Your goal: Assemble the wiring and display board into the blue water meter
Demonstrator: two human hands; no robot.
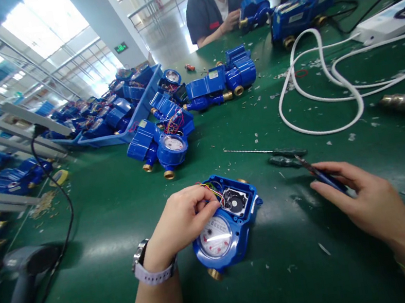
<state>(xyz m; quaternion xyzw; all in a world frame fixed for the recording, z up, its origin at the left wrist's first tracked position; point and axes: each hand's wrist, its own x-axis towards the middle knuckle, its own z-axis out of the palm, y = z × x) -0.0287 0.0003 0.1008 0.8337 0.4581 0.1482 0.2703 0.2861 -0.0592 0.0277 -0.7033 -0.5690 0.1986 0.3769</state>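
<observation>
A blue water meter lies on the green table in front of me, its round dial facing up. Its square compartment is uncovered, showing a black-and-white part and thin coloured wires. My left hand rests over the meter's left side, fingers curled and pinching at the wires; the fingertips are partly hidden. To the right, my right hand is closed around dark-blue-handled pliers, held above the table with the metal tip pointing up and left. Beyond the tip lie a long thin screwdriver and another dark-handled tool.
More blue meters stand farther back, beside a blue crate heaped with meters. A white cable loops at right from a power strip. A scanner sits at left. Across the table, a co-worker handles another meter.
</observation>
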